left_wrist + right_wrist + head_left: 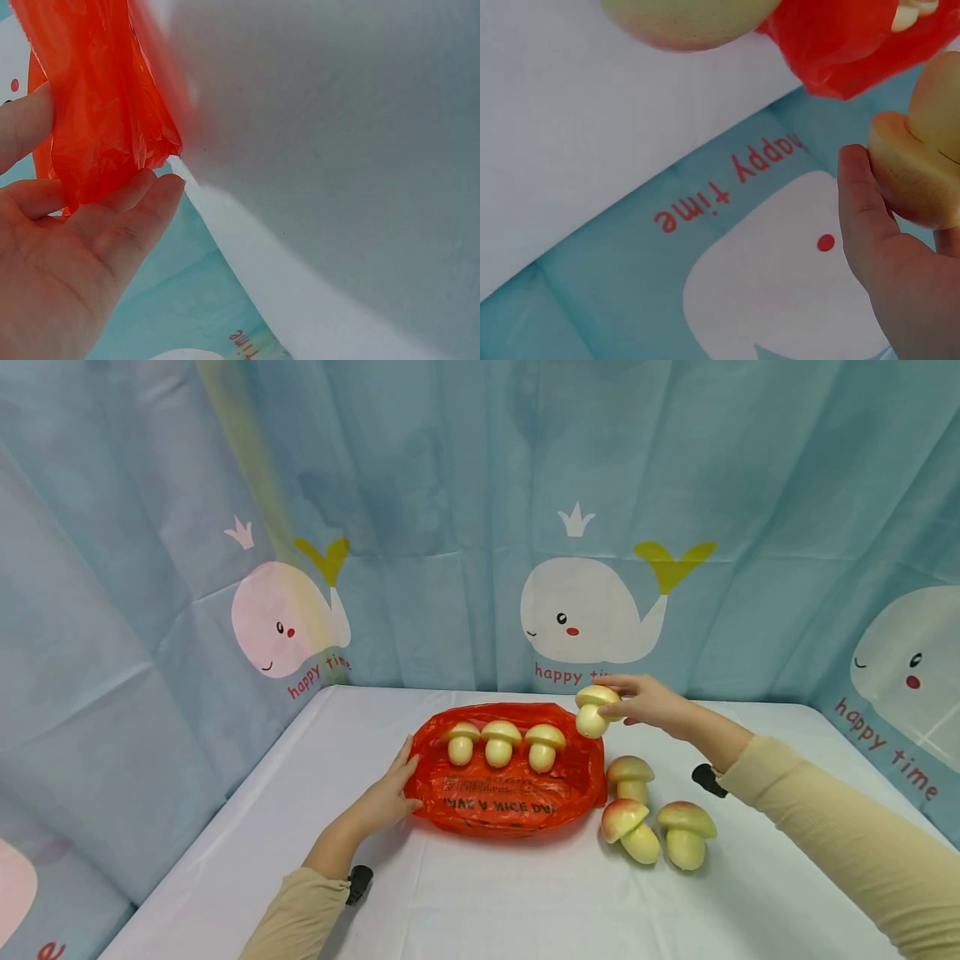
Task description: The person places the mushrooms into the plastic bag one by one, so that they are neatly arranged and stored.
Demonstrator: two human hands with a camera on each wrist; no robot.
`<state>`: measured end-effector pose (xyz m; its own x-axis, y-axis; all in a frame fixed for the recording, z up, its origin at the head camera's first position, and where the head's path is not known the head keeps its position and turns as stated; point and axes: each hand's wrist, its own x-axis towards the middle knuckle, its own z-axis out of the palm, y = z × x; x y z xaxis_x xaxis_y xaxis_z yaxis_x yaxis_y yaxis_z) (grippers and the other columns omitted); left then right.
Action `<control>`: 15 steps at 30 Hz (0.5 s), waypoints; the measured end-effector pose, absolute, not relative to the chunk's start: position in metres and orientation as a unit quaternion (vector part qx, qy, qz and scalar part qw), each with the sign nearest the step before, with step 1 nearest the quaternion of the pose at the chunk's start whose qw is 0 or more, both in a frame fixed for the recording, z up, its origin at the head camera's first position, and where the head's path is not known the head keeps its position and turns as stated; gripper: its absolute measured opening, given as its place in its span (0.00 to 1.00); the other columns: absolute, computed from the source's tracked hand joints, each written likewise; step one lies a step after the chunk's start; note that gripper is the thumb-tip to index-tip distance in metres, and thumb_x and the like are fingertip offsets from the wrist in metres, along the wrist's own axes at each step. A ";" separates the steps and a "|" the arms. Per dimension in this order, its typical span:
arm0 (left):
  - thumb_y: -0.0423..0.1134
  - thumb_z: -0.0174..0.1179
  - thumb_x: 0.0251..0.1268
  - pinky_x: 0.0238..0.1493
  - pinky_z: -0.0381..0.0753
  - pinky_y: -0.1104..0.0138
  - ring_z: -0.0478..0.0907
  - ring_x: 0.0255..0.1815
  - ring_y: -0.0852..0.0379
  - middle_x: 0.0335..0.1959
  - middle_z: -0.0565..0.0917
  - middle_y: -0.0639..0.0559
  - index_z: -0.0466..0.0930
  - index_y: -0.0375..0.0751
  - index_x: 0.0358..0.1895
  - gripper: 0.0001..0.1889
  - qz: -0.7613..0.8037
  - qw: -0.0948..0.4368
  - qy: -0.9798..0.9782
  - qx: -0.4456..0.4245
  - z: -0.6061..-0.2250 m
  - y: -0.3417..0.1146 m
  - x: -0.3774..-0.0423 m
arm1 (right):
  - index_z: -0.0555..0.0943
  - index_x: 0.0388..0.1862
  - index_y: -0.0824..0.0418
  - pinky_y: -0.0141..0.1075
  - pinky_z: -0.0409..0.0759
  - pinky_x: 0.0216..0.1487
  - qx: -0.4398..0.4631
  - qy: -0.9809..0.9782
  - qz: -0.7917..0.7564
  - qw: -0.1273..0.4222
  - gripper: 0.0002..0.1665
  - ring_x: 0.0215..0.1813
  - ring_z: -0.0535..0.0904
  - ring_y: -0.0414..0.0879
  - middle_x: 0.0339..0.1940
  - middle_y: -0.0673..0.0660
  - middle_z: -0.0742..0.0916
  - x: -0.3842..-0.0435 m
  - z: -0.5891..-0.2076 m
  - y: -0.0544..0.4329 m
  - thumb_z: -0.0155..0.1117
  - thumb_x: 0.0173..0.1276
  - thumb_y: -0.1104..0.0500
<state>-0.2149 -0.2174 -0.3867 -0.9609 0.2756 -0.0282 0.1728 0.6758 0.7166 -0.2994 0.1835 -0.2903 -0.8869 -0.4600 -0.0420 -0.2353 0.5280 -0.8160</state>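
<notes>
A red plastic bag [502,822] lies with its mouth spread, and three toy mushrooms [498,745] rest in it in a row. My left hand [382,793] holds the bag's left side, thumb on the near side and fingers along the far side. In the left wrist view, red plastic [97,112] sits against those fingers [127,217]. My right hand [651,703] grips another toy mushroom [591,722] by its cap, raised over the bag's right rim. The right wrist view shows this mushroom [915,176] beside an extended finger [862,195].
To the right of the bag, three more toy mushrooms [686,835] lie close together on the white table [487,902], some with reddish caps. A blue whale-print curtain [450,618] hangs behind and beside the table. Each wrist carries a black camera [360,885].
</notes>
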 end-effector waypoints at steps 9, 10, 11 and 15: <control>0.23 0.57 0.62 0.72 0.46 0.45 0.33 0.77 0.38 0.79 0.31 0.42 0.46 0.22 0.73 0.39 0.382 0.070 0.914 0.120 -0.385 -0.218 -0.213 | 0.65 0.72 0.67 0.51 0.79 0.53 -0.203 0.871 -0.429 0.129 0.36 0.60 0.72 0.61 0.65 0.70 0.73 -0.296 -0.287 0.166 0.62 0.68 0.58; 0.23 0.57 0.62 0.72 0.46 0.44 0.33 0.77 0.38 0.79 0.31 0.41 0.46 0.21 0.73 0.39 0.382 0.070 0.914 0.120 -0.385 -0.218 -0.213 | 0.65 0.72 0.67 0.51 0.78 0.53 -0.203 0.871 -0.428 0.130 0.36 0.59 0.73 0.61 0.64 0.69 0.73 -0.296 -0.287 0.164 0.63 0.68 0.58; 0.22 0.57 0.62 0.72 0.46 0.44 0.33 0.77 0.38 0.79 0.31 0.41 0.46 0.21 0.73 0.39 0.383 0.069 0.913 0.121 -0.385 -0.218 -0.213 | 0.65 0.72 0.66 0.50 0.79 0.53 -0.203 0.871 -0.427 0.132 0.36 0.59 0.73 0.61 0.64 0.69 0.74 -0.296 -0.288 0.162 0.63 0.68 0.58; 0.22 0.57 0.62 0.72 0.46 0.44 0.33 0.77 0.37 0.79 0.31 0.41 0.47 0.21 0.72 0.38 0.389 0.069 0.910 0.125 -0.384 -0.217 -0.212 | 0.66 0.71 0.67 0.49 0.79 0.51 -0.204 0.870 -0.428 0.136 0.36 0.59 0.72 0.60 0.61 0.68 0.76 -0.297 -0.290 0.156 0.63 0.67 0.59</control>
